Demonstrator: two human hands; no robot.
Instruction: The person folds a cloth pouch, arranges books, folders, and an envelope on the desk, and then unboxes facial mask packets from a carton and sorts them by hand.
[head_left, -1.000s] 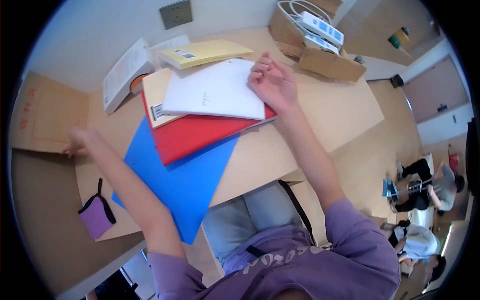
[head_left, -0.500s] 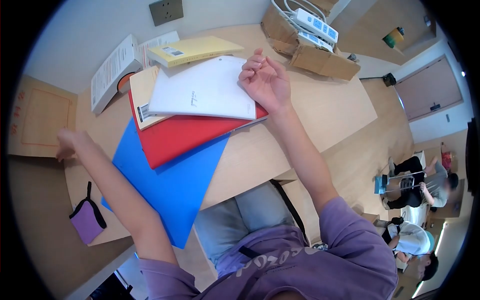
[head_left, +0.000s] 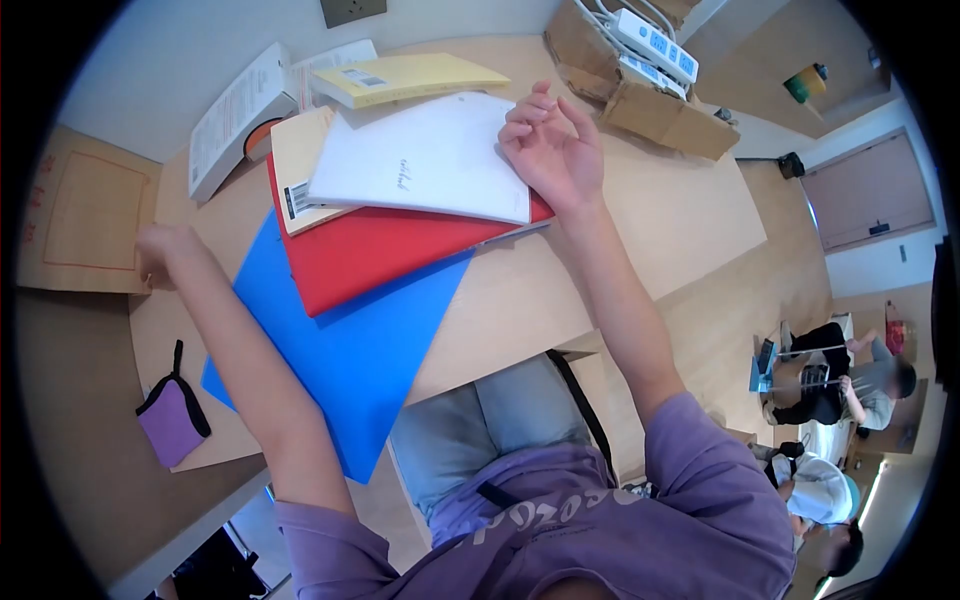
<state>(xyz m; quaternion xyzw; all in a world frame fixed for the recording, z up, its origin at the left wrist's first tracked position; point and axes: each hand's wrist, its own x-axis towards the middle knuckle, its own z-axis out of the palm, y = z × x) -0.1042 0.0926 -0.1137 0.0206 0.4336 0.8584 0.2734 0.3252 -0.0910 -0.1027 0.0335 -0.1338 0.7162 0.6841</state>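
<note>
My left hand (head_left: 165, 253) is at the left edge of the table, its bent fingers closed on the near right edge of a brown paper bag (head_left: 90, 220) with red markings; the fingertips are partly hidden. My right hand (head_left: 555, 150) rests palm up, holding nothing, its fingers loosely curled and apart. It lies against the right edge of a white notebook (head_left: 420, 160) with handwriting on its cover. Beneath the notebook are a cream book (head_left: 297, 160), a red folder (head_left: 370, 255) and a blue folder (head_left: 360, 350). A yellow book (head_left: 420, 75) overlaps the notebook's far edge.
White boxes (head_left: 235, 120) lean by the wall. A torn cardboard box (head_left: 650, 115) holds white power strips (head_left: 655, 45) at the far right. A purple pouch (head_left: 173, 430) lies at the near left. Two people (head_left: 825, 485) are in the room at right.
The view has shifted, so the table items appear slightly higher and further right. My left hand's fingers have drawn together at the bag's edge. My right hand stays by the notebook.
</note>
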